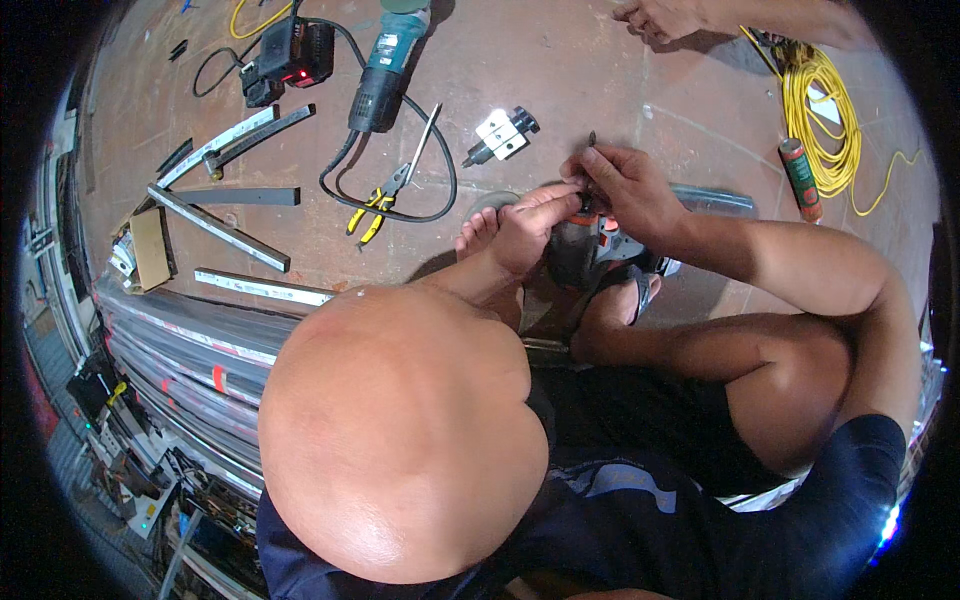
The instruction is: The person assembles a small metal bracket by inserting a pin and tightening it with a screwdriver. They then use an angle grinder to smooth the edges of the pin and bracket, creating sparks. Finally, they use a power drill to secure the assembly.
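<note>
Floor in reddish tile, stacked bars at left, hands pinching front of power tool

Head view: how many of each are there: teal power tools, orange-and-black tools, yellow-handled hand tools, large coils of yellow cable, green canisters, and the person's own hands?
Teal power tool: 1
Orange-and-black tool: 1
Yellow-handled hand tool: 1
Large coil of yellow cable: 1
Green canister: 1
Own hands, left hand and right hand: 2
Total: 7

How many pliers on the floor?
1: the yellow-handled pliers, on the floor below the teal grinder in the picture, right of the metal bars. Others may be hidden.
</note>
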Available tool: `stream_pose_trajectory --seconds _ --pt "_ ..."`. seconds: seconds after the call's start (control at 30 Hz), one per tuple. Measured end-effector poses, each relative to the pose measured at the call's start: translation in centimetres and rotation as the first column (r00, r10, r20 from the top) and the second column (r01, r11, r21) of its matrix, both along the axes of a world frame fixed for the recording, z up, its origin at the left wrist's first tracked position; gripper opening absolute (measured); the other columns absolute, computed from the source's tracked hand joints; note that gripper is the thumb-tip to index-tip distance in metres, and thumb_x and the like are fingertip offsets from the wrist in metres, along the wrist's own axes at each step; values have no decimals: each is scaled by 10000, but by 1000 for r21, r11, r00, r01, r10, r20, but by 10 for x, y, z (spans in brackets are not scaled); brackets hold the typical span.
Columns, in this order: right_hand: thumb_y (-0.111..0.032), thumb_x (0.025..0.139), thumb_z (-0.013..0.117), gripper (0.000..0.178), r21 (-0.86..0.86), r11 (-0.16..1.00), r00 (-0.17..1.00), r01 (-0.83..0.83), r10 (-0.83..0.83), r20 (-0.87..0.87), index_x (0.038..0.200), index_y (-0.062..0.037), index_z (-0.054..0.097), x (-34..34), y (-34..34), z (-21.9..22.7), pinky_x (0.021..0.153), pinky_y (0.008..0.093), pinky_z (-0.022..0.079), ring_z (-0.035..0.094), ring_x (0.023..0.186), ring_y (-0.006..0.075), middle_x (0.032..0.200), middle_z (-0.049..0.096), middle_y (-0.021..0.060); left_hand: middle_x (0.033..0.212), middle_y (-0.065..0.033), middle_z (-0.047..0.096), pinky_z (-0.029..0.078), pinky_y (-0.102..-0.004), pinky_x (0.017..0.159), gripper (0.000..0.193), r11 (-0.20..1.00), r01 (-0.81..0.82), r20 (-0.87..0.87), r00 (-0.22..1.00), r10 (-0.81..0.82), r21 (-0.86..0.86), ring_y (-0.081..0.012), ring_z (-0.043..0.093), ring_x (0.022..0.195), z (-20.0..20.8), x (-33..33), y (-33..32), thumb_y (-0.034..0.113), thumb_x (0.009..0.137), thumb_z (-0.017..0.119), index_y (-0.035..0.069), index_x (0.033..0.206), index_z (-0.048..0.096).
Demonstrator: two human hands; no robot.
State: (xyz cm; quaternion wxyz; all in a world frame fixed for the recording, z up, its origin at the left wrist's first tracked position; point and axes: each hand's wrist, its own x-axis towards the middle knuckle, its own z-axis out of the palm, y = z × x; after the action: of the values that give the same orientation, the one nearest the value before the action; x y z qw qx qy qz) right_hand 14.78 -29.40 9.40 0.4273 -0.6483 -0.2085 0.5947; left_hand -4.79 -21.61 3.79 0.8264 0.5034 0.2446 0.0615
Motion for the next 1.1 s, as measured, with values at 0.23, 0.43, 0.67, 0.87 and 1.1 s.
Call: stream_pose_trajectory --seconds 0.23,0.43,0.67,0.87,1.1 --pt "-288 1201 512 393 293 883 757 -366 99 646 1078 7 740 21 8 6 704 334 560 673 772 130 862 720 70 1361 -207 760 538 -404 1148 428 912 129 65 992 -113 -390 -274 726 1260 13 -2 21 247 1088 576 -64 1349 709" --pt "-342 1152 570 403 110 978 493 -178 -8 870 1074 -1 770 184 98 28 786 435 608 746 824 241 900 771 163 1422 -190 743 533 -427 1160 448 893 226 141 973 -185 -388 -295 699 1313 4 -29 24 290 1051 637 -56 1327 708" --pt "-437 1100 640 434 -697 535 105 -478 823 559 1120 -37 808 132 46 -74 969 559 598 768 1087 448 1097 794 257 1486 -168 713 512 -411 1190 411 853 320 260 939 -226 -413 -273 640 1421 -5 -48 14 276 1140 654 -40 1401 683" --pt "-333 1025 699 334 -73 824 139 -561 181 974 1221 -65 733 77 138 -72 1013 550 572 690 1206 436 1190 735 201 1446 -136 742 495 -376 1172 394 905 298 307 930 -203 -304 -238 657 1383 -13 -52 19 290 1142 647 -12 1386 713" --pt "-194 941 725 220 -228 309 -163 -923 223 961 1120 -88 793 -85 234 -111 1037 517 554 674 1219 320 1183 731 82 1323 -106 776 478 -381 1176 348 917 256 283 944 -169 -307 -226 671 1313 -14 -51 20 272 1127 656 9 1334 751"
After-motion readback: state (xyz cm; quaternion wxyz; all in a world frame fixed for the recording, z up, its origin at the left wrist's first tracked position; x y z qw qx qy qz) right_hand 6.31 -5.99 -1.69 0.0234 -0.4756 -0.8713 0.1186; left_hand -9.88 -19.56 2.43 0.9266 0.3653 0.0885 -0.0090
